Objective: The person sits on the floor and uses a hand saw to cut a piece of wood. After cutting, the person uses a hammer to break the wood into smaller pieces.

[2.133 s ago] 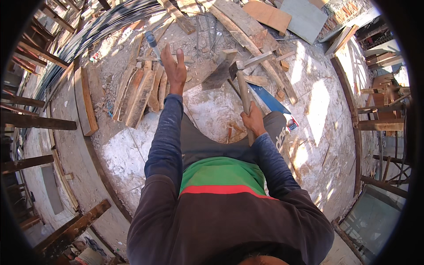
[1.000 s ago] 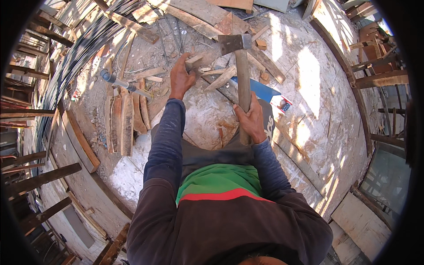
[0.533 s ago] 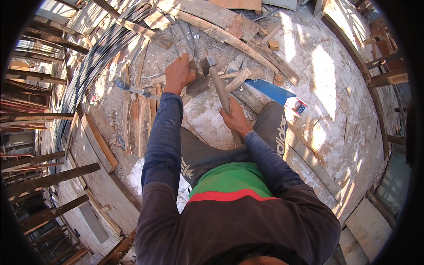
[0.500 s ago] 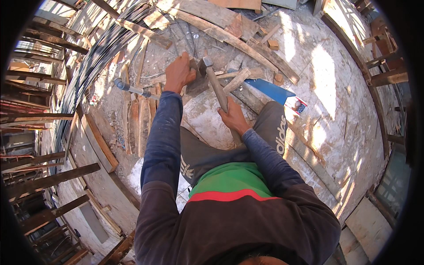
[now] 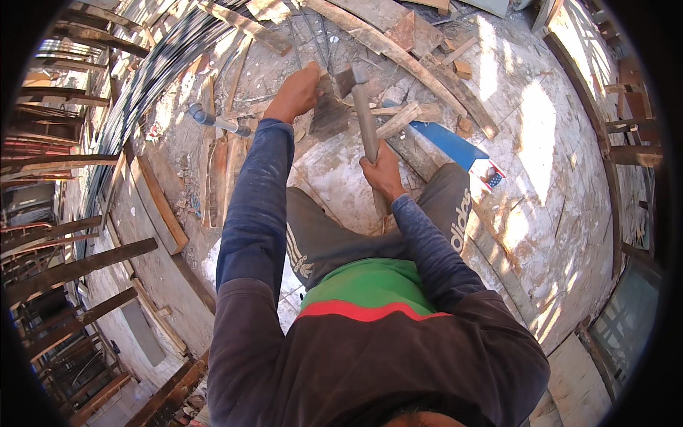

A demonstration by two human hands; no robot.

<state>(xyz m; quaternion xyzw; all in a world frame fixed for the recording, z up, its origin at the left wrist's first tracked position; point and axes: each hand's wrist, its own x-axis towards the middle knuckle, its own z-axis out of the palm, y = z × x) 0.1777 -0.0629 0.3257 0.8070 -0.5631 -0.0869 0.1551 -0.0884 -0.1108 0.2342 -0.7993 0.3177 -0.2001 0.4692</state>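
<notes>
My left hand (image 5: pixel 295 92) is closed round the upper end of a short piece of wood (image 5: pixel 331 117), holding it tilted above the floor. The fingertips are partly hidden behind it. My right hand (image 5: pixel 383 174) grips the wooden handle of a hammer (image 5: pixel 365 117) low down, between my knees. The hammer's metal head (image 5: pixel 346 81) is right beside the top of the wood, and its far end is blurred. I cannot tell whether head and wood touch.
A blue object (image 5: pixel 448 144) like a tray lies to the right among loose boards (image 5: pixel 455 89). At the left are a grey-blue pipe (image 5: pixel 213 119), upright-looking planks (image 5: pixel 231 167) and a bundle of long thin rods (image 5: pixel 153 82). Timber beams (image 5: pixel 85 270) line the left rim.
The hammer head has shifted slightly to the right beside the held wood. My left hand keeps its hold. The whole view has tilted a little, so the floor sits higher in the picture.
</notes>
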